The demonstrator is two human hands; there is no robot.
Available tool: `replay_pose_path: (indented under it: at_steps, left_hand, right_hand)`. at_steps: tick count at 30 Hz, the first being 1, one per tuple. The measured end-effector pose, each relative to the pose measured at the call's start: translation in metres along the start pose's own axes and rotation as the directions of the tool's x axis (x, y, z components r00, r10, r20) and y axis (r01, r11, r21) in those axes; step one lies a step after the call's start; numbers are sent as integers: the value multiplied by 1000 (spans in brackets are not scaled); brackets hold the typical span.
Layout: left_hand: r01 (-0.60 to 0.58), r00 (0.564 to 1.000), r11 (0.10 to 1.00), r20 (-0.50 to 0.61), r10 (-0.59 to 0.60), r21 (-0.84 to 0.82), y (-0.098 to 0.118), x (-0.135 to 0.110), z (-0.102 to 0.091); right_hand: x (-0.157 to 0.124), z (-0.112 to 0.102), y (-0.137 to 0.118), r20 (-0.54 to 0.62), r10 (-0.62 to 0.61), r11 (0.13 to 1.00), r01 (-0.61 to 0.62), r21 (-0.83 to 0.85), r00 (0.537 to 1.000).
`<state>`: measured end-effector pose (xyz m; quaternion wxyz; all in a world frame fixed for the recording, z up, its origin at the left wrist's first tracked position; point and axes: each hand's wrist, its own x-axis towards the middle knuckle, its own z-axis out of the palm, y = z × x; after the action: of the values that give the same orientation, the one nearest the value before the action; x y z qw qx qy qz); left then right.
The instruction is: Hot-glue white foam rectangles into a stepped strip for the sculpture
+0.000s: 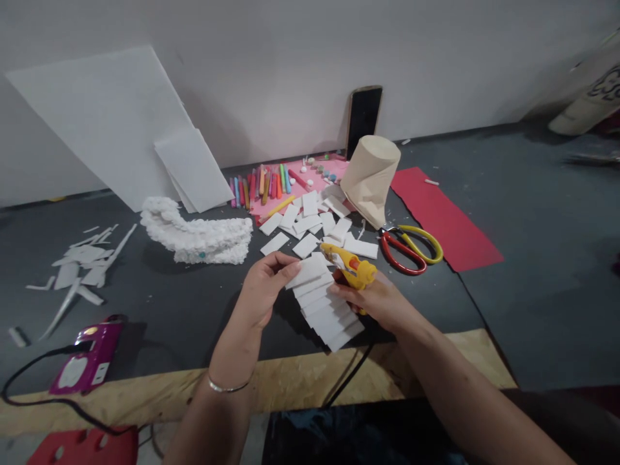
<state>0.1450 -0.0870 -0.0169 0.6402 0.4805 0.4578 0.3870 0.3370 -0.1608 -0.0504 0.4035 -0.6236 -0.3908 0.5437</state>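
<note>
My left hand (266,284) pinches the upper left edge of a strip of overlapping white rectangles (325,303). In my right hand (372,298) is a yellow hot glue gun (352,266), its nozzle pointing left over the top end of the strip. My right fingers also touch the strip's right side. Just beyond lies a pile of loose white rectangles (308,223). Scissors (405,249) with one red and one yellow handle rest to the right of the pile. A bumpy white curved piece (198,237) sits to the left.
A beige cone-like object (372,171) and a phone (364,116) stand at the back. Crayon-like sticks (264,183) lie on pink paper. Red paper (445,219) is on the right. White scraps (84,261) and a purple power box (87,355) with a cord are left. White sheets (111,116) lean on the wall.
</note>
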Motion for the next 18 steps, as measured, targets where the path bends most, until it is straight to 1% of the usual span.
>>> replay_pose_path:
  at_steps: [4,9,12,18]
  left_hand:
    - [15,999,1000,-46,-13,25,-2,1,1]
    - [63,993,998,-96,-66,-29,-2,1,5]
    - [71,990,996,-116,-78,-57,-1,1,8]
    - [95,989,992,-105,-103,-79,2,0,12]
  right_hand:
    - [0,-1,3,10,-11,1000,11,-14,1000]
    - [0,-1,2,4,-15,1000,15,-20,1000]
    - [0,-1,1,4,-24,999,24,-23,1000]
    - [0,-1,2,23,-8,1000,8,15,1000]
